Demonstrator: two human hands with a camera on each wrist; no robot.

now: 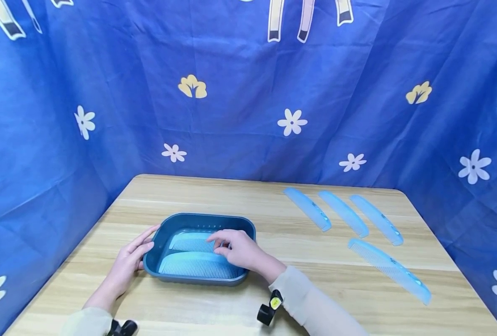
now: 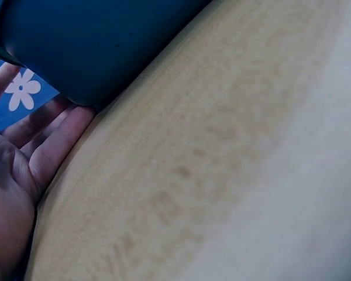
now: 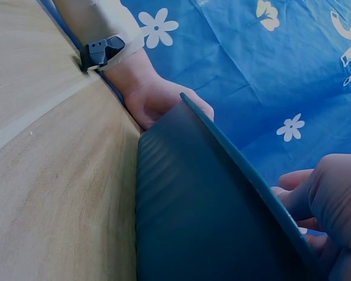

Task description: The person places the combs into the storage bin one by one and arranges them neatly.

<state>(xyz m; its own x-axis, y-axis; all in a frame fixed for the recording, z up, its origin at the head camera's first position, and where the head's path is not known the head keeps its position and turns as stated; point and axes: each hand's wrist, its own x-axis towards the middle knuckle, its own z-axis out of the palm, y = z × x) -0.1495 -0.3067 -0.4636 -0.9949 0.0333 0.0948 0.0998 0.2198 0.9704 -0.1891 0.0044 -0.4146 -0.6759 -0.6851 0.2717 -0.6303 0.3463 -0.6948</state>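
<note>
A dark blue-green plastic basin (image 1: 198, 281) stands on the table, left of centre. Two light blue combs lie side by side in it: a near comb (image 1: 198, 266) and a far comb (image 1: 189, 242), the latter partly covered by my right hand (image 1: 242, 249). That hand hovers over the combs with loosely bent fingers, thumb and index apart and nothing visible between them. My left hand (image 1: 126, 263) rests against the basin's left end, the fingers fairly straight along its outer wall. In the left wrist view, fingers (image 2: 55, 146) touch the basin low down near the tabletop.
Several more light blue combs lie on the right of the wooden table (image 1: 299, 289): three slanted at the back, such as the middle comb (image 1: 344, 213), and one nearer comb (image 1: 389, 269). A blue patterned curtain (image 1: 240, 121) encloses the table's back and sides.
</note>
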